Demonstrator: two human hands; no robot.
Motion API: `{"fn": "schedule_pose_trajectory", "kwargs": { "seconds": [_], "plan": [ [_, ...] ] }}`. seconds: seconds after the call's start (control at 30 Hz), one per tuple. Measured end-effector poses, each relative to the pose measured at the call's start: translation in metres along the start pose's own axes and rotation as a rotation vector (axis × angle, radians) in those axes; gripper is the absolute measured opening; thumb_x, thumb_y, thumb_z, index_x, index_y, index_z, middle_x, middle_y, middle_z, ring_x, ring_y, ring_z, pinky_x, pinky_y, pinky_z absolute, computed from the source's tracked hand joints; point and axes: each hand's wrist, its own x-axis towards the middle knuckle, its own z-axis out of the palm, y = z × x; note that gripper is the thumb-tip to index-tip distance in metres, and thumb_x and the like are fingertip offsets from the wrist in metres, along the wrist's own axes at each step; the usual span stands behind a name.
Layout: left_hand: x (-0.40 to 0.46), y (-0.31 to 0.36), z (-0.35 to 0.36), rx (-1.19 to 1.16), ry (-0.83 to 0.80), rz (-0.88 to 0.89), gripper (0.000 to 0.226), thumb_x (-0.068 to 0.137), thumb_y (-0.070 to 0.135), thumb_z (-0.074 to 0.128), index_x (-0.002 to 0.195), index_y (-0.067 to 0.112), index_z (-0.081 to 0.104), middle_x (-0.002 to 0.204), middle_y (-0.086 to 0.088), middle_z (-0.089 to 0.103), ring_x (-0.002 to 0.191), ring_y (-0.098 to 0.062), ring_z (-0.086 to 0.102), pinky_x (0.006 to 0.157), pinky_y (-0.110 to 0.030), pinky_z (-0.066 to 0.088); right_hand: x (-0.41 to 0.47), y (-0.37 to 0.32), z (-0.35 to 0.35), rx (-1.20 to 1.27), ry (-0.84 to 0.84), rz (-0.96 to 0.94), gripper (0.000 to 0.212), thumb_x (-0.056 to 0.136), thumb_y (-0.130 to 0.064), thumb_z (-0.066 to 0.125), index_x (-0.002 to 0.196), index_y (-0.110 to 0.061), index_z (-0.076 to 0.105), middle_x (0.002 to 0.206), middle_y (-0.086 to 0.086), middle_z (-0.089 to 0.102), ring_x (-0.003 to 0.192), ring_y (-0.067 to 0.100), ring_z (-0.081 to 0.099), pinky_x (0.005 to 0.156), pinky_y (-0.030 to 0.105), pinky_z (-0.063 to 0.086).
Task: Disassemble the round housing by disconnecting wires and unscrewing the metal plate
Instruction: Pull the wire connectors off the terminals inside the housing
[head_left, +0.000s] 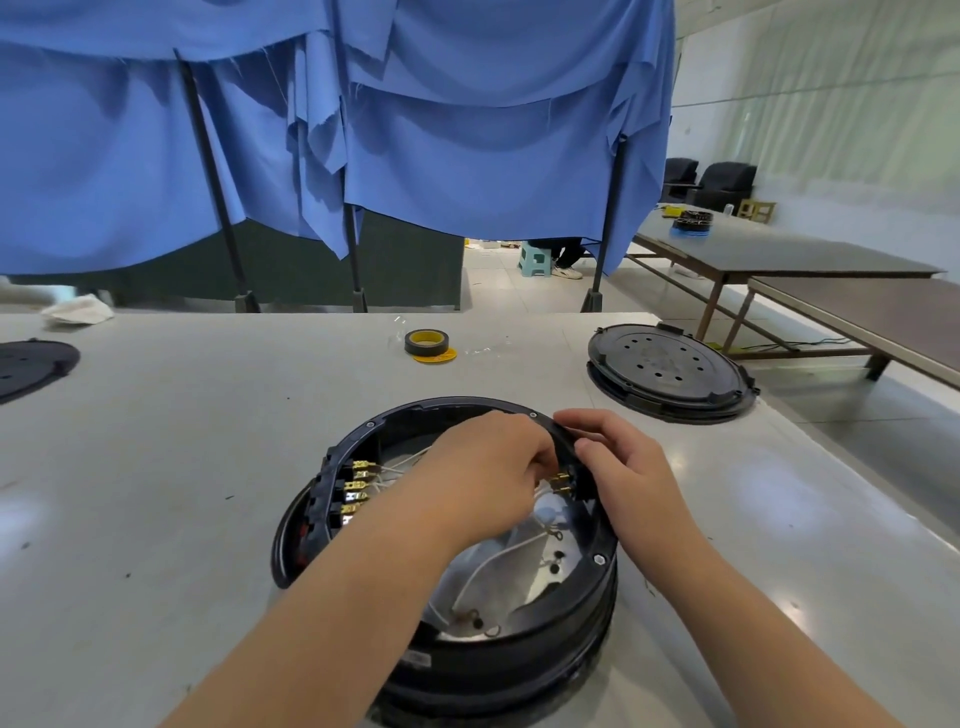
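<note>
Round black housing (467, 613) sits open-side up on the near middle of the grey desk (182, 467). Brass terminals (358, 488) line its left inner wall; white wires (498, 566) lie over the metal plate (566, 551). Left hand (488, 467) reaches inside, fingers curled at the right-side connectors (561, 482). Right hand (618, 462) grips the rim there. Black lid (667, 371) and tape roll (426, 343) lie beyond.

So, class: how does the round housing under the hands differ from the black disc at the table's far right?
The round housing is deep and open, showing wires and brass terminals; the black disc is shallow and closed, dotted with holes. Both hands work at the housing; the disc lies untouched. Both are round and black.
</note>
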Motion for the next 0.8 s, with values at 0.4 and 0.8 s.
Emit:
{"fn": "schedule_pose_trajectory", "kwargs": {
  "seconds": [0.4,0.8],
  "plan": [
    [-0.0011,0.0001,0.0012,0.079,-0.009,-0.018,0.021,0.093,0.011,0.052,0.105,0.024,0.063,0.106,0.004,0.065,0.098,-0.019,0.059,0.088,-0.039,0.05,0.0002,0.0021,-0.0009,0.019,0.0,0.0,0.031,0.093,0.003,0.045,0.105,-0.015,0.068,0.094,0.0,0.072,0.088,0.009,0.069,0.077,0.022,0.055],
    [-0.0018,0.0009,0.001,0.072,-0.025,-0.031,0.016,0.09,0.01,0.053,0.096,0.024,0.057,0.101,0.005,0.063,0.093,-0.019,0.058,0.082,-0.037,0.05,0.0005,0.0018,-0.0004,0.01,0.012,0.001,0.031,0.092,0.004,0.046,0.104,-0.013,0.069,0.092,0.0,0.073,0.086,0.011,0.068,0.078,0.024,0.056]
  ]
}}
